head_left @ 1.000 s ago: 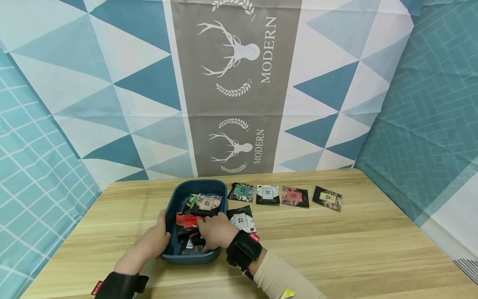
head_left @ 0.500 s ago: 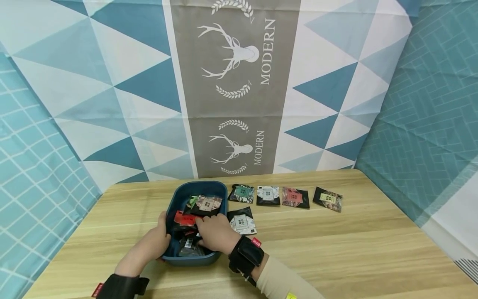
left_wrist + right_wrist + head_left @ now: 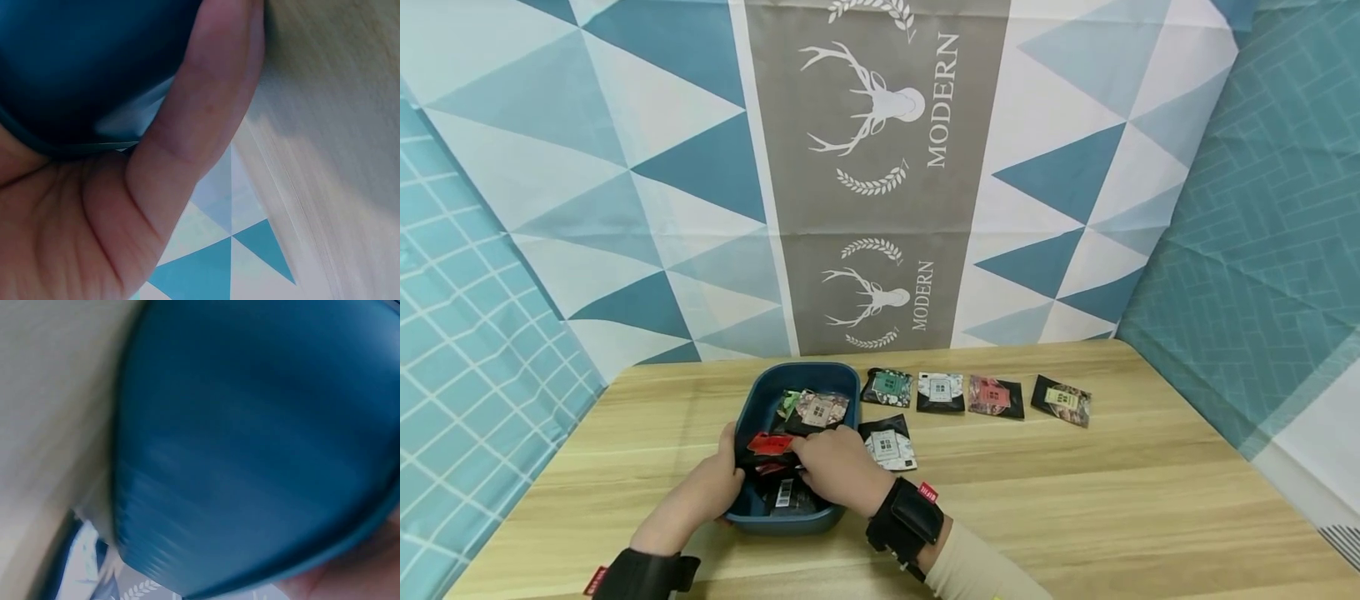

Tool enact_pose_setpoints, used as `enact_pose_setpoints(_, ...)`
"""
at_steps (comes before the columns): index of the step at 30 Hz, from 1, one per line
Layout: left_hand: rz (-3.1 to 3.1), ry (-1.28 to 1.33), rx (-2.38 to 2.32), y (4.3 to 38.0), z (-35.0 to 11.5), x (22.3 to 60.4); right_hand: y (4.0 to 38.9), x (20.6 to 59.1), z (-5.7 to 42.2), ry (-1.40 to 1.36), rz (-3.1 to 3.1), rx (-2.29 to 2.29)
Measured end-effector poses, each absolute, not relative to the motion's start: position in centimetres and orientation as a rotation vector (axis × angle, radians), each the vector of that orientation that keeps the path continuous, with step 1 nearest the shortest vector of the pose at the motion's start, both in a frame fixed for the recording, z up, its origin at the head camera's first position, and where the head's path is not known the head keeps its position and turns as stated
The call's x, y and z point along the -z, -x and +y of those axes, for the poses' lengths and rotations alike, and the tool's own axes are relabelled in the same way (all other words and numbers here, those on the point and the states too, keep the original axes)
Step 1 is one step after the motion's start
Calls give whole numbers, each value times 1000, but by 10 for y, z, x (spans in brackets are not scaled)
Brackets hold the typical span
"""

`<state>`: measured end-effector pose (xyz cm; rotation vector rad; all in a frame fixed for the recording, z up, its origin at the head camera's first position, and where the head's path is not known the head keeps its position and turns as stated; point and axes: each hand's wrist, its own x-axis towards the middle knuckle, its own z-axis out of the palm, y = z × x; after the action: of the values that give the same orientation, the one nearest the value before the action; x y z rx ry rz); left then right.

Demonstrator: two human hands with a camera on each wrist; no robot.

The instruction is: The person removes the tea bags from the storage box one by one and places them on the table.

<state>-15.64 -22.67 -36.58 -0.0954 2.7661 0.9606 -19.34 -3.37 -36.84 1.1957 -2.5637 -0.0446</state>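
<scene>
A dark blue plastic bin (image 3: pixel 805 523) stands on the wooden table with several flat packets inside. My left hand (image 3: pixel 711 482) grips its left side; in the left wrist view a digit (image 3: pixel 197 106) lies along the outside of the wall. My right hand (image 3: pixel 842 468) reaches over the right rim and pinches the right end of a red-and-black packet (image 3: pixel 771 444), which is tilted. Beneath it lies a dark packet with a barcode (image 3: pixel 785 493). Behind are a beige-labelled packet (image 3: pixel 820 409) and a green one (image 3: pixel 787 403). The bin's outer wall (image 3: pixel 250 425) fills most of the right wrist view.
Right of the bin, a row holds a green-labelled packet (image 3: pixel 891 385), a white one (image 3: pixel 940 390), a red-labelled one (image 3: pixel 995 395) and a yellow-labelled one (image 3: pixel 1062 398). Another white-labelled packet (image 3: pixel 889 446) lies close to the bin's right wall. A patterned cloth (image 3: pixel 880 183) hangs behind the table.
The red-and-black packet has tipped and shifted slightly left under my right hand. More of the barcoded packet shows. My right wrist has moved slightly right and down; my left hand keeps its place.
</scene>
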Motion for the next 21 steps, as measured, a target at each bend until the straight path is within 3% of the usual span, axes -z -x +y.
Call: enact_pose_setpoints(21,2763,113,-939,156,-225,364,191,334,-7,-1187,-2659,-197)
